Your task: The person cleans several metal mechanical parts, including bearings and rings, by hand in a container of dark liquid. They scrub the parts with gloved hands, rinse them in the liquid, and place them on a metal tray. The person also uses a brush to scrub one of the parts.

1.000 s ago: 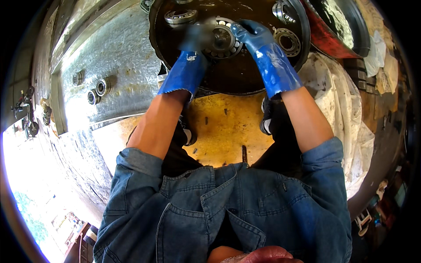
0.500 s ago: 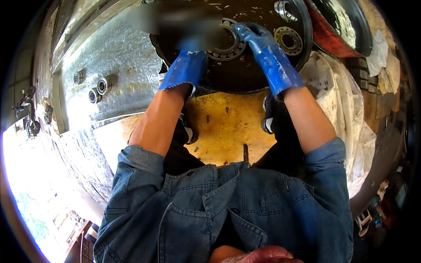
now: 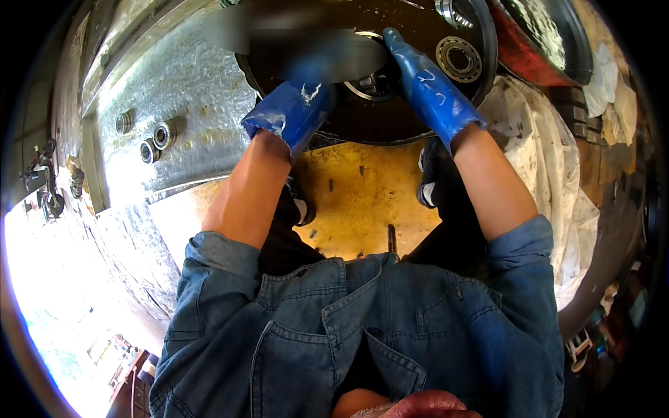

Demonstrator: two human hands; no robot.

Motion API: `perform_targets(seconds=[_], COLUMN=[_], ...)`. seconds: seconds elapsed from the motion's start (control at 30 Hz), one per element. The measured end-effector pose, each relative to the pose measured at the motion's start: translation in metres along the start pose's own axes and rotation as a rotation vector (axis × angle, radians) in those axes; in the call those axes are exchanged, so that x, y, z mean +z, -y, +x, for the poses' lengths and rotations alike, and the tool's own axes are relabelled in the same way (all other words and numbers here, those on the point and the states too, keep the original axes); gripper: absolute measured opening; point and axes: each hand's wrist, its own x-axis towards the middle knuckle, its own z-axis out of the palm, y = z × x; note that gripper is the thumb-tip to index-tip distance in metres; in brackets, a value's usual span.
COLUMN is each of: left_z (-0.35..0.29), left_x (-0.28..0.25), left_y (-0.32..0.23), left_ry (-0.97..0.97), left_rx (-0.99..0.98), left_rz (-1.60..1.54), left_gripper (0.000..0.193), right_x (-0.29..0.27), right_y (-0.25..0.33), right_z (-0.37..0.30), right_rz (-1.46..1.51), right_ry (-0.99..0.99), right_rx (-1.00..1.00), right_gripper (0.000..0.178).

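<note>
"Blue-gloved, your left hand [image 3: 319,64] and right hand [image 3: 414,68] flank a roller bearing [image 3: 371,86] within the dark, round basin [image 3: 493,50]."

"What has changed?"

"Half a second ago its broad face showed; now it looks tilted, with one right digit straight beside its edge. For your work, that suggests the bearing is being turned between both hands."

"And each grip?"

"I cannot tell how far either closes: blur covers your left, and most right fingers are hidden. A flat bearing [image 3: 458,59] lies right of your right hand."
</note>
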Motion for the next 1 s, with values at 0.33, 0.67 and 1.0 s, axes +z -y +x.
perform_targets(seconds=[0.33, 0.67, 1.0], left_z=[0.002, 0.021, 0.031], left_x=[0.010, 0.028, 0.030], left_y=[0.004, 0.006, 0.033], left_ry=[-0.002, 0.012, 0.233], left_rx=[0.050, 0.097, 0.027], left_rz=[-0.021, -0.039, -0.321], left_gripper=[0.054, 0.054, 0.038], right_x=[-0.005, -0.005, 0.015], right_y=[0.032, -0.022, -0.052], right_z=[0.000, 0.027, -0.005], right_rz=[-0.209, -0.238, 0.232], right_ry=[0.171, 0.459, 0.367], right_rx=[0.130, 0.038, 0.075], right_gripper=[0.077, 0.089, 0.040])
